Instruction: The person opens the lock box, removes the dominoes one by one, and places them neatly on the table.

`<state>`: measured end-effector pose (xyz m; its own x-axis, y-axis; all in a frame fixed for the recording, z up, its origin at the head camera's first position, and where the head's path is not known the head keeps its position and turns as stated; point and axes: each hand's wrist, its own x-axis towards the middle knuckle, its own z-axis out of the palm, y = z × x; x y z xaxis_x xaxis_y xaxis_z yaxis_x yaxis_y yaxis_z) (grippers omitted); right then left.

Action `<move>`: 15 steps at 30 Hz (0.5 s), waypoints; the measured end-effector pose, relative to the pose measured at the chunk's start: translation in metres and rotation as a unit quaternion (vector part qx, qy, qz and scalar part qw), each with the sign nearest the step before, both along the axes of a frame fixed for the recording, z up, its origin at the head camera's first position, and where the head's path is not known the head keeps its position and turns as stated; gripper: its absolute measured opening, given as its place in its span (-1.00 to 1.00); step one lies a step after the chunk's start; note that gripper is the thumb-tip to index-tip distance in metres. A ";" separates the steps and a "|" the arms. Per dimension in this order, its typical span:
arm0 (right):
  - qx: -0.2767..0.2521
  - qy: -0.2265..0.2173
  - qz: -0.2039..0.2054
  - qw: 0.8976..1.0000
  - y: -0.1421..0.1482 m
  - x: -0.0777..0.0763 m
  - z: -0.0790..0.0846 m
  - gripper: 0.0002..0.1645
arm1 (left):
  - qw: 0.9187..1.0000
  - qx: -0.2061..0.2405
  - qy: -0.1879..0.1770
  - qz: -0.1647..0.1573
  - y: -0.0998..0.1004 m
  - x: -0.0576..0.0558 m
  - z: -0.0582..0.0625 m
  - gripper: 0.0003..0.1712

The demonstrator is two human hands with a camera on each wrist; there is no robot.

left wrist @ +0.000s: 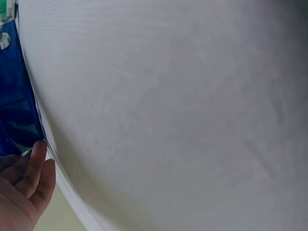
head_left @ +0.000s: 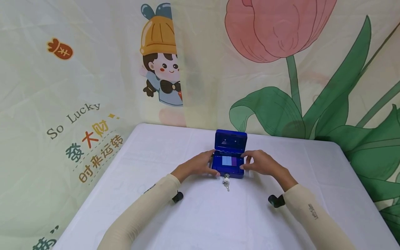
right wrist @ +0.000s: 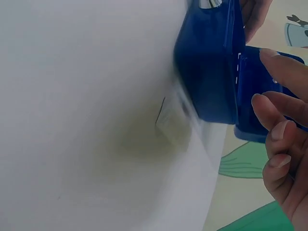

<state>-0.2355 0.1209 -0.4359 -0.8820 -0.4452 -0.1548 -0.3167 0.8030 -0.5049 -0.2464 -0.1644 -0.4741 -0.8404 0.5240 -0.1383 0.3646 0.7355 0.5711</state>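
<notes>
Deep blue and glossy, a small box (head_left: 234,175) sits on the white-covered table (head_left: 218,215), toward its far edge, with its lid (head_left: 230,140) tipped up at the back. From where I stand I can see down into it: two pale blue pieces (head_left: 226,160) lie side by side, with a purple piece (head_left: 234,161) just to the right of them. A silver-coloured lock (head_left: 226,178) hangs at the front, a thin bit dangling from it onto the cloth.

One hand attends each side. The left hand (head_left: 200,164) lies against the left side, thumb stretched toward the front corner, the other fingers relaxed and slightly bent along the wall — loose, rather than clenched. The right hand (head_left: 260,162) is at the right rim, its thumb and forefinger spread apart with nothing visible between them, the other fingers loosely curled; I cannot tell whether the tips touch the box.

Cream sleeves (head_left: 147,208) cover both forearms, and a dark device (head_left: 276,201) pokes out beneath each one. Behind the table hangs printed cloth — a big pink tulip (head_left: 278,31), a cartoon figure (head_left: 162,66) in a yellow hat, and "So Lucky" lettering (head_left: 73,119) off to the left.
</notes>
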 end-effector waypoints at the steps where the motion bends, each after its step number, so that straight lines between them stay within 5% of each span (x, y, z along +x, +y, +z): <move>1: 0.000 -0.001 0.002 1.000 -0.003 0.000 0.001 -0.38 | 1.000 0.000 0.000 0.000 0.000 0.000 0.000 0.28; 15: 0.009 -0.021 0.016 1.000 -0.038 -0.009 -0.002 -0.38 | 1.000 0.011 0.002 -0.019 -0.004 -0.003 -0.004 0.28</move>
<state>-0.2446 0.0825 -0.4376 -0.8598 -0.4696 -0.2004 -0.3206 0.8021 -0.5038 -0.2492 -0.1680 -0.4781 -0.8207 0.5578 -0.1233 0.3934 0.7084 0.5860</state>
